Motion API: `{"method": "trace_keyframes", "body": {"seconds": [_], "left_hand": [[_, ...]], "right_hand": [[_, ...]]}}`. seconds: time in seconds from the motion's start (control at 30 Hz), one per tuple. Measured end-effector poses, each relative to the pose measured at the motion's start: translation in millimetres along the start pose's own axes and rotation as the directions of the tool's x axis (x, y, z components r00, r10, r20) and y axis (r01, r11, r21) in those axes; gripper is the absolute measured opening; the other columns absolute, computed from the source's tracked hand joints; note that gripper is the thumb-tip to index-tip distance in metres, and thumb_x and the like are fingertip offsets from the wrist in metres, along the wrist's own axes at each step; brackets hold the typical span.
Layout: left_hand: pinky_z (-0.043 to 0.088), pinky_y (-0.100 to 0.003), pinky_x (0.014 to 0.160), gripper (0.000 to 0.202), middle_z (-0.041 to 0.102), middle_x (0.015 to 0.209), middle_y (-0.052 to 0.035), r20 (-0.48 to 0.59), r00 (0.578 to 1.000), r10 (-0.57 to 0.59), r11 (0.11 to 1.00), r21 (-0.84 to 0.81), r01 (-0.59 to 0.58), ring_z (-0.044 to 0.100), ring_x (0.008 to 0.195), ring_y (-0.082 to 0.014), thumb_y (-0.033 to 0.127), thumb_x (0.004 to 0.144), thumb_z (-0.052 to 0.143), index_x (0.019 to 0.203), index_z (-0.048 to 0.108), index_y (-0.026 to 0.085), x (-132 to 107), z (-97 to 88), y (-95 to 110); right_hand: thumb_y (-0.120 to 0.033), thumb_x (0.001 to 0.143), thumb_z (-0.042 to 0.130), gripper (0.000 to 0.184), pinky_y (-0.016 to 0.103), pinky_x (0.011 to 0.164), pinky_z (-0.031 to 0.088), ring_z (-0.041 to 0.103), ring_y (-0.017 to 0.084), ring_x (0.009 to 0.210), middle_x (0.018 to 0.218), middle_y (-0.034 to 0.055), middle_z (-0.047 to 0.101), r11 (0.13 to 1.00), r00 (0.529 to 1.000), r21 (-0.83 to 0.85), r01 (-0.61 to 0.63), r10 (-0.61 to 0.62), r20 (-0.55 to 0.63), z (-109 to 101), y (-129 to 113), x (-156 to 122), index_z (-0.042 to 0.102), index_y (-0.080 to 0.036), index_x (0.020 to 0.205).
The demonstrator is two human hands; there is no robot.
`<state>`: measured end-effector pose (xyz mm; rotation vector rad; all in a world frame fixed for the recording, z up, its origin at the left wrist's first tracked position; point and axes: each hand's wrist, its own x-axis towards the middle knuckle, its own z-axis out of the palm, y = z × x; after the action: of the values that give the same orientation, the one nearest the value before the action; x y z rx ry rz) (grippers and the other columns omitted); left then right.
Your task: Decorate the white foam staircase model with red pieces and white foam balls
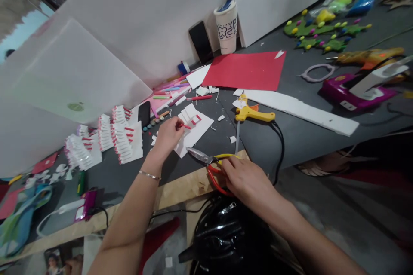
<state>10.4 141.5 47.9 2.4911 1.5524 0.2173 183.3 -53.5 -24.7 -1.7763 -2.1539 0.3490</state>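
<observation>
My left hand [167, 135] pinches a small red strip [186, 126] over white foam pieces [192, 128] on the dark table. One of those pieces carries a small red frame shape [195, 120]. My right hand [242, 177] grips the red and yellow handles of scissors [209, 161] near the table's wooden front edge, with the blades pointing left. A yellow glue gun [253, 114] lies just beyond the scissors, its black cord running down off the table.
Rows of white and red finished pieces [111, 137] stand at the left. A red sheet [245, 71], a paper cup [226, 25], a phone [201, 43], a long white foam strip [300, 109], a purple device [355, 88] and green foam decorations [322, 30] lie farther back.
</observation>
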Motion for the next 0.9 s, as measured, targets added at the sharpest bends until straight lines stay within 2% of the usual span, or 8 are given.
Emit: {"method": "trace_keyframes", "body": {"seconds": [0.37,0.73,0.9], "left_hand": [[0.046,-0.03,0.07,0.009,0.068,0.078,-0.0043,0.033,0.999,-0.02,0.999,0.05,0.019,0.061,0.072,-0.0193,0.018,0.079,0.054,0.081,0.063,0.017,6.3,-0.6,0.6],[0.044,-0.03,0.068,0.006,0.069,0.08,-0.0048,0.025,1.0,-0.008,0.998,0.06,0.007,0.061,0.073,-0.0197,0.02,0.079,0.057,0.08,0.062,0.018,6.1,3.4,0.1],[0.044,-0.03,0.069,0.006,0.068,0.08,-0.0048,0.03,1.0,0.005,0.998,0.06,-0.007,0.06,0.073,-0.0195,0.018,0.079,0.057,0.081,0.062,0.018,6.1,3.2,1.4]], "right_hand": [[-0.005,0.087,0.051,0.017,0.032,0.069,0.042,0.063,0.022,0.077,0.09,0.0095,0.067,0.999,0.999,0.038,-0.016,0.015,0.045,-5.3,-0.7,1.1,0.058,-0.016,0.097],[-0.006,0.087,0.051,0.014,0.031,0.067,0.042,0.063,0.022,0.074,0.085,0.0092,0.066,0.999,0.999,0.024,0.031,-0.031,0.004,-6.7,1.0,1.4,0.057,-0.017,0.093],[-0.007,0.086,0.054,0.013,0.033,0.067,0.043,0.064,0.024,0.076,0.088,0.0097,0.067,1.0,0.997,0.009,0.019,-0.02,0.074,-10.7,0.3,3.3,0.058,-0.016,0.094]]}}
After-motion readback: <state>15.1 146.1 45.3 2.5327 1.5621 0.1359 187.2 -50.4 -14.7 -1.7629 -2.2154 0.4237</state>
